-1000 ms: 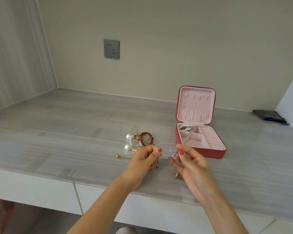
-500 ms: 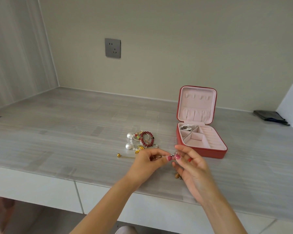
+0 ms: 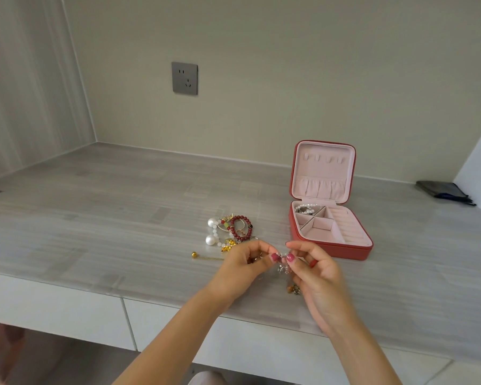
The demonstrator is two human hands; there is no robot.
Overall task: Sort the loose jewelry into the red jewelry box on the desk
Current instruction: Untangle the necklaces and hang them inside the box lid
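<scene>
The red jewelry box (image 3: 353,252) stands open on the grey desk (image 3: 109,218), its pink lid upright. A pearl piece (image 3: 305,208) lies in its back left compartment. A pile of loose jewelry (image 3: 231,230), with pearls, red beads and gold pieces, lies left of the box. In front of the pile my left hand (image 3: 243,269) and my right hand (image 3: 315,276) meet, both pinching a small silver piece (image 3: 283,266) between thumb and fingertips. A small amber and gold piece (image 3: 293,289) lies on the desk below my right hand.
A gold ball on a thin chain (image 3: 203,256) lies left of my left hand. A dark pouch (image 3: 444,192) rests at the far right by a white panel. A wall socket (image 3: 184,78) sits on the back wall. The desk's front edge runs just under my wrists.
My hands have drawn closer together, so the thumbs now nearly touch around the silver piece. The view has shifted slightly; the pile and the box have stayed in place.
</scene>
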